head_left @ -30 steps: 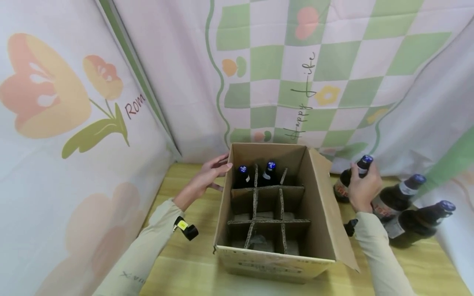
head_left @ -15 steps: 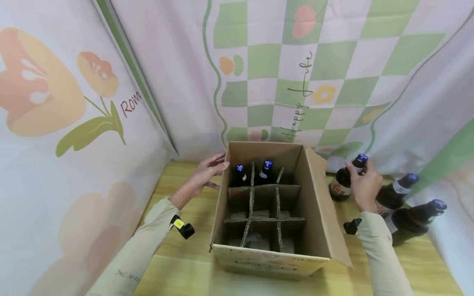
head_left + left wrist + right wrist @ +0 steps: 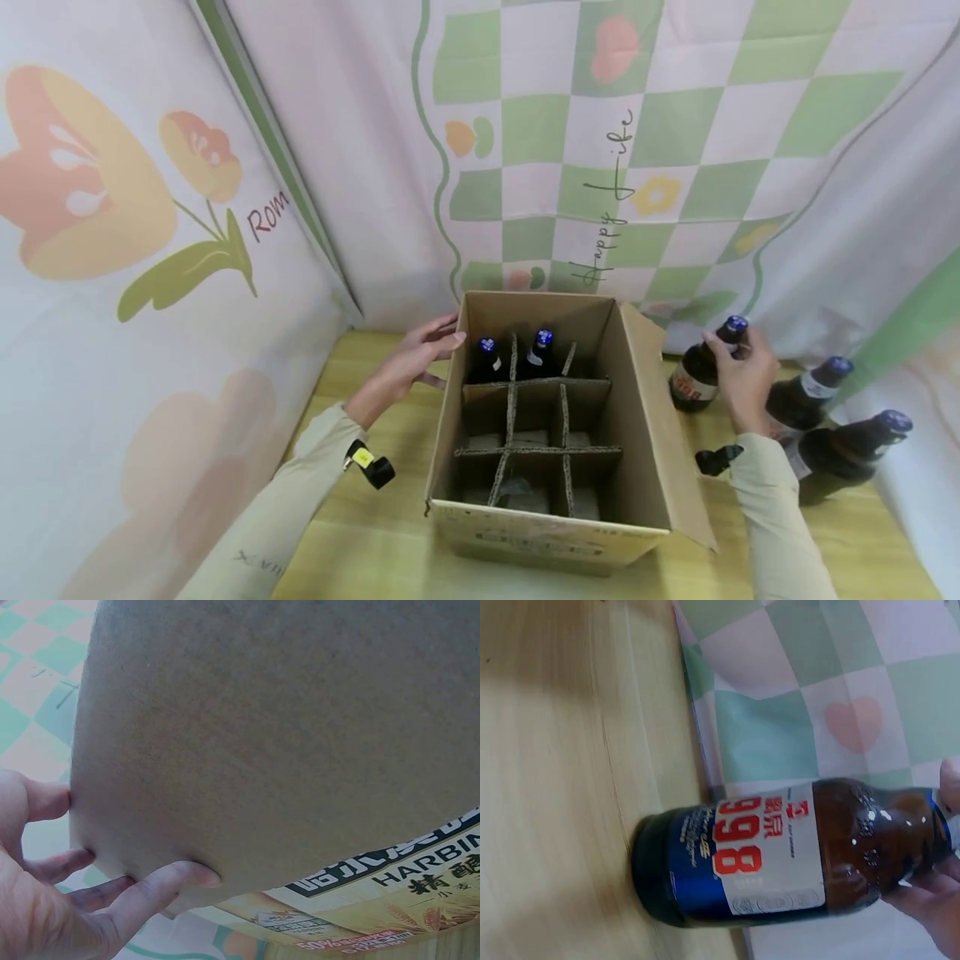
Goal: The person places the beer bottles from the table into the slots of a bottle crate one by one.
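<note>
My right hand [image 3: 742,379] grips a brown beer bottle [image 3: 780,855] by its neck, just right of the box. That bottle stands slightly tilted in the head view, with a white and blue label and a blue cap; its base is close over the wooden table [image 3: 562,787]. My left hand [image 3: 411,360] touches the outer left side of the cardboard box [image 3: 555,533], thumb at the rim. In the left wrist view, its spread fingers [image 3: 169,889] rest against the brown flap [image 3: 262,735]. Inside the box, two capped bottles occupy back compartments, one being this bottle [image 3: 540,350].
Cardboard dividers [image 3: 540,450] split the box into compartments. Its right flap [image 3: 671,425] folds outward. Two more beer bottles, a nearer one [image 3: 840,458] and a farther one [image 3: 802,396], stand right of my right hand. A patterned curtain [image 3: 540,183] hangs behind the table.
Only small shifts show: the head view moves slightly, and the right hand turns a little around the bottle's neck. The left hand stays at the box's side.
</note>
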Demonstrator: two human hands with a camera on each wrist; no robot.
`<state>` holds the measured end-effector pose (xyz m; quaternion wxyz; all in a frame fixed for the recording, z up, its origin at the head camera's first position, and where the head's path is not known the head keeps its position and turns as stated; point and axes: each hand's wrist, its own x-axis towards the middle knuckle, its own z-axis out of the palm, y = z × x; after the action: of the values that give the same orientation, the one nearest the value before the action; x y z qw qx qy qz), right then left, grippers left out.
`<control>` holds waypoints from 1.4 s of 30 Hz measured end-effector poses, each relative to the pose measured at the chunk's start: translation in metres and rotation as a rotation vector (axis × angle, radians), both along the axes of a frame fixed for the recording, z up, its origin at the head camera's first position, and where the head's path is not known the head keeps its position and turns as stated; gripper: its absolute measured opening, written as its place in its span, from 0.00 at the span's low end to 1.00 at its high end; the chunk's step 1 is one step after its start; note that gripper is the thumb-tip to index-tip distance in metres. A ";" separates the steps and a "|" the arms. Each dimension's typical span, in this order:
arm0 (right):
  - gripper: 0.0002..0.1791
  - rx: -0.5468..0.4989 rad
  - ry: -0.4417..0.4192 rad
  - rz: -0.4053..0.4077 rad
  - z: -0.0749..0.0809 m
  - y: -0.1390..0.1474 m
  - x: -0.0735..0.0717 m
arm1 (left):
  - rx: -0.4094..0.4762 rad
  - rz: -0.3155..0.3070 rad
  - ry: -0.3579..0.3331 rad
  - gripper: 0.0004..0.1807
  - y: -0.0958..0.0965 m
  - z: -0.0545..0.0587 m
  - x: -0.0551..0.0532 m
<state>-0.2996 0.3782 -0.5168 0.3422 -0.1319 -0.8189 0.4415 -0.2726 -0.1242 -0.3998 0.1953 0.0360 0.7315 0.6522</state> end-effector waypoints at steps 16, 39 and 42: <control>0.19 0.002 0.023 -0.020 0.000 -0.014 0.000 | 0.002 0.026 -0.021 0.39 -0.009 -0.006 0.013; 0.20 0.008 -0.133 0.147 0.086 -0.033 0.060 | -0.012 -0.006 -0.007 0.39 0.001 -0.001 0.005; 0.18 0.053 -0.030 0.160 0.099 -0.037 0.061 | -0.014 -0.006 0.007 0.39 0.000 0.000 0.004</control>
<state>-0.2386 0.3411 -0.4175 0.2969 -0.0634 -0.8432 0.4436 -0.2684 -0.1238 -0.3998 0.1949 0.0393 0.7367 0.6463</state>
